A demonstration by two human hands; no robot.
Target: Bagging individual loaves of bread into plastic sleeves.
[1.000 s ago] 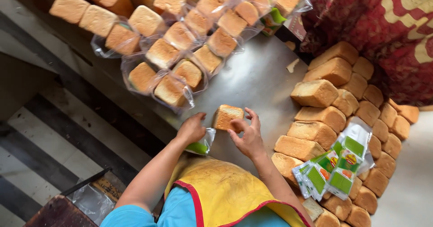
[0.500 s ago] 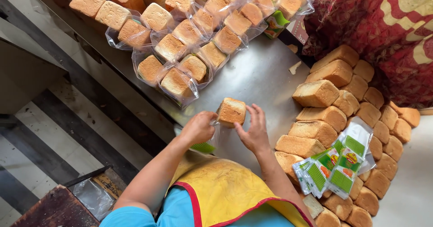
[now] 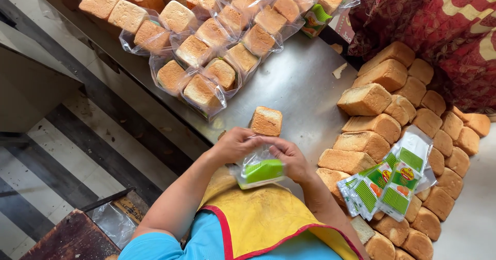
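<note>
Steel tabletop (image 3: 305, 84) takes up most of my view, with bagged loaves (image 3: 206, 58) along its far side and bare loaves (image 3: 392, 115) stacked on my right. A pile of flat green-printed bags (image 3: 392, 182) lies on those bare loaves. One bare loaf (image 3: 266, 121) stands on end just beyond my hands. Both hands meet at the near edge over my yellow apron (image 3: 268, 218): left hand (image 3: 235, 145) and right hand (image 3: 290, 158) each pinch the mouth of one bag (image 3: 260, 169), fingers clenched on the film. To do this well, I judge I should rub the two layers apart, open the mouth wide and square, and keep it facing the loaf.
</note>
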